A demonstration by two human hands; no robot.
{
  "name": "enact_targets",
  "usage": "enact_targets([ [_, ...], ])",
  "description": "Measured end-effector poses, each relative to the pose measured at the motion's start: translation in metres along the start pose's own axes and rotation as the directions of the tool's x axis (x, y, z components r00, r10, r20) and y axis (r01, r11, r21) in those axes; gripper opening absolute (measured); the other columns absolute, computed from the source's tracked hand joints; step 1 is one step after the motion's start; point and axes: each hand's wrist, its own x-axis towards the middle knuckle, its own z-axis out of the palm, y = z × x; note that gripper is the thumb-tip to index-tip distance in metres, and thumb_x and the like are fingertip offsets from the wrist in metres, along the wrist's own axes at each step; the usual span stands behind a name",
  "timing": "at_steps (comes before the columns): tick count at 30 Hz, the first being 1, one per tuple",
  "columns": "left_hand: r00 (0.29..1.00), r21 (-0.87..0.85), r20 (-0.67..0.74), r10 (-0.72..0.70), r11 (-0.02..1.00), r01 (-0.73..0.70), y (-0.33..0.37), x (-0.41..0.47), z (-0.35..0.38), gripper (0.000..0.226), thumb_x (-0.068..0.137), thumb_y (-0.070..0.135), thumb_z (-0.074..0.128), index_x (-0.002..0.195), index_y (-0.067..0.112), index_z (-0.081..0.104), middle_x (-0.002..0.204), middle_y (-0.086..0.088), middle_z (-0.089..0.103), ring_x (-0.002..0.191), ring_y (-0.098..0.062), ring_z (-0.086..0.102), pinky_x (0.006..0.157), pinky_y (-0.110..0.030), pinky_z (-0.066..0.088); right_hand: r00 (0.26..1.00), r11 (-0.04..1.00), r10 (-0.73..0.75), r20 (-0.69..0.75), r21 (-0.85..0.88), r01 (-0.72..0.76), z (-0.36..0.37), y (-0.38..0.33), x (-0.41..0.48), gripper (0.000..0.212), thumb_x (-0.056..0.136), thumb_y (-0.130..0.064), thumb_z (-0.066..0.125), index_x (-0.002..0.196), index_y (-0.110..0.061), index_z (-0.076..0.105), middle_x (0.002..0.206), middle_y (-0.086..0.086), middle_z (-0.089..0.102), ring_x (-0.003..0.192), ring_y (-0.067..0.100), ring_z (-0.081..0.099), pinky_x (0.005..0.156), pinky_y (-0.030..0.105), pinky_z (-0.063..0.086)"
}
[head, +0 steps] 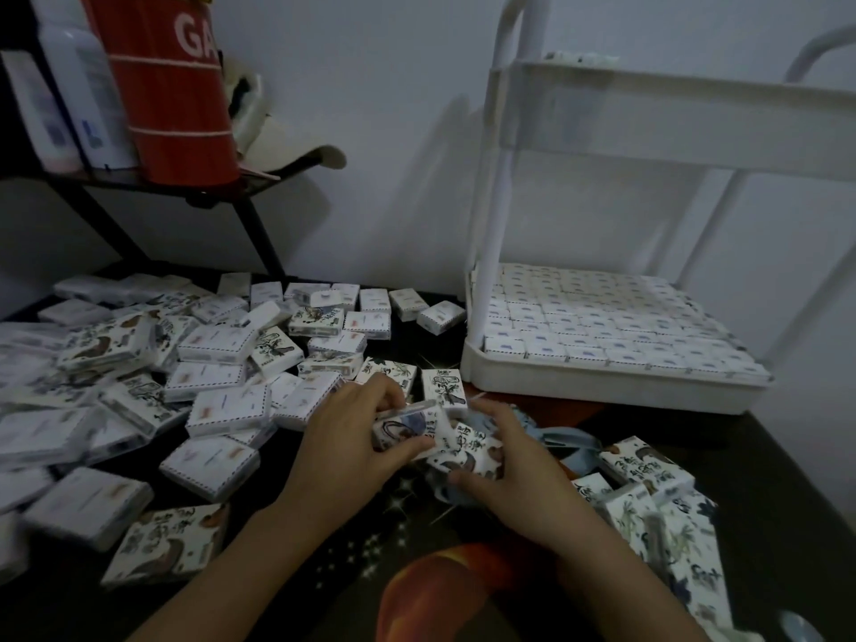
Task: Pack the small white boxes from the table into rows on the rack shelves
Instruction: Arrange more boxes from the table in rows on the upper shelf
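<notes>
Many small white boxes [217, 340] with ink drawings lie scattered over the dark table [417, 525], mostly at the left. My left hand [343, 437] grips one small box [407, 428] at the table's middle. My right hand [505, 465] holds another printed box [468, 451] right beside it, the two boxes touching. The white rack [602, 391] stands at the right. Its bottom shelf is filled with tight rows of boxes [597, 326]. The upper shelf [671, 113] shows only a few boxes at its back edge.
A black stand [250, 224] at the back left carries a red cylinder [171, 85] and white bottles [78, 85]. More printed boxes [657, 498] lie at the right front. A blue band [569, 437] lies under my right hand. The wall is close behind.
</notes>
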Motion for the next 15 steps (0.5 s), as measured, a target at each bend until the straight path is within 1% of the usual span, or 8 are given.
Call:
enact_targets([
  [2, 0.998, -0.239, -0.002, -0.068, 0.969, 0.066, 0.006, -0.001, -0.002, 0.035, 0.070, 0.050, 0.076, 0.094, 0.037, 0.056, 0.090, 0.019, 0.063, 0.085, -0.002, 0.062, 0.068, -0.031, 0.056, 0.999, 0.996, -0.032, 0.002, 0.081, 0.031, -0.003, 0.000, -0.001, 0.058, 0.085, -0.033, 0.070, 0.130, -0.054, 0.039, 0.121, -0.028, 0.053, 0.109, -0.004, 0.055, 0.094, 0.021, 0.047],
  [3, 0.994, -0.349, 0.006, -0.108, 0.931, 0.103, 0.010, 0.000, -0.005, 0.031, 0.072, 0.042, 0.078, 0.097, 0.039, 0.059, 0.092, 0.018, 0.065, 0.085, -0.005, 0.065, 0.065, -0.032, 0.059, 0.999, 0.990, -0.033, 0.000, 0.137, 0.032, -0.004, 0.000, -0.002, 0.053, 0.087, -0.032, 0.069, 0.127, -0.055, 0.044, 0.118, -0.028, 0.056, 0.106, -0.006, 0.056, 0.094, 0.021, 0.048],
  [5, 0.983, -0.523, 0.059, -0.172, 0.834, 0.177, 0.016, 0.005, -0.013, 0.031, 0.077, 0.025, 0.079, 0.099, 0.041, 0.065, 0.096, 0.017, 0.067, 0.085, -0.012, 0.069, 0.060, -0.034, 0.060, 1.000, 0.965, 0.011, -0.008, 0.262, -0.008, -0.008, -0.006, -0.002, 0.041, 0.086, -0.037, 0.068, 0.121, -0.052, 0.052, 0.111, -0.023, 0.062, 0.099, -0.005, 0.060, 0.087, 0.025, 0.053],
  [6, 0.978, -0.571, 0.089, -0.189, 0.795, 0.205, 0.021, 0.009, -0.018, 0.033, 0.079, 0.019, 0.077, 0.100, 0.042, 0.066, 0.096, 0.017, 0.068, 0.083, -0.015, 0.070, 0.060, -0.034, 0.061, 0.999, 0.953, 0.031, -0.030, 0.301, -0.020, -0.012, -0.009, -0.002, 0.036, 0.085, -0.042, 0.068, 0.117, -0.051, 0.056, 0.111, -0.021, 0.063, 0.099, -0.003, 0.061, 0.084, 0.026, 0.053],
  [9, 0.977, -0.605, 0.123, -0.173, 0.767, 0.212, 0.038, 0.021, -0.038, 0.036, 0.083, 0.013, 0.072, 0.101, 0.045, 0.067, 0.104, 0.016, 0.068, 0.078, -0.014, 0.073, 0.065, -0.030, 0.060, 0.986, 0.955, 0.016, -0.169, 0.294, 0.035, -0.031, -0.018, -0.002, 0.026, 0.084, -0.046, 0.067, 0.110, -0.043, 0.064, 0.108, -0.019, 0.066, 0.100, 0.000, 0.061, 0.082, 0.021, 0.050],
  [12, 0.980, -0.597, 0.155, -0.122, 0.779, 0.192, 0.064, 0.039, -0.062, 0.036, 0.091, 0.012, 0.063, 0.107, 0.045, 0.067, 0.121, 0.009, 0.063, 0.079, -0.015, 0.073, 0.075, -0.041, 0.060, 0.981, 0.960, 0.005, -0.194, 0.275, 0.049, -0.059, -0.031, -0.003, 0.024, 0.081, -0.049, 0.069, 0.105, -0.047, 0.064, 0.111, -0.016, 0.066, 0.108, 0.006, 0.058, 0.082, 0.023, 0.045],
  [13, 0.980, -0.602, 0.167, -0.108, 0.776, 0.188, 0.074, 0.047, -0.070, 0.037, 0.093, 0.010, 0.061, 0.109, 0.043, 0.067, 0.123, 0.004, 0.062, 0.079, -0.016, 0.074, 0.076, -0.037, 0.060, 0.981, 0.956, 0.003, -0.192, 0.288, 0.053, -0.069, -0.035, -0.003, 0.023, 0.080, -0.049, 0.070, 0.102, -0.048, 0.064, 0.113, -0.013, 0.066, 0.111, 0.008, 0.057, 0.082, 0.025, 0.045],
  [15, 0.980, -0.645, 0.186, -0.070, 0.743, 0.175, 0.094, 0.064, -0.085, 0.041, 0.094, 0.002, 0.056, 0.116, 0.035, 0.066, 0.118, -0.005, 0.065, 0.080, -0.018, 0.074, 0.071, -0.025, 0.058, 0.977, 0.959, -0.004, -0.214, 0.276, 0.065, -0.093, -0.043, -0.001, 0.021, 0.080, -0.047, 0.071, 0.100, -0.047, 0.065, 0.118, -0.009, 0.063, 0.116, 0.007, 0.052, 0.084, 0.027, 0.043],
])
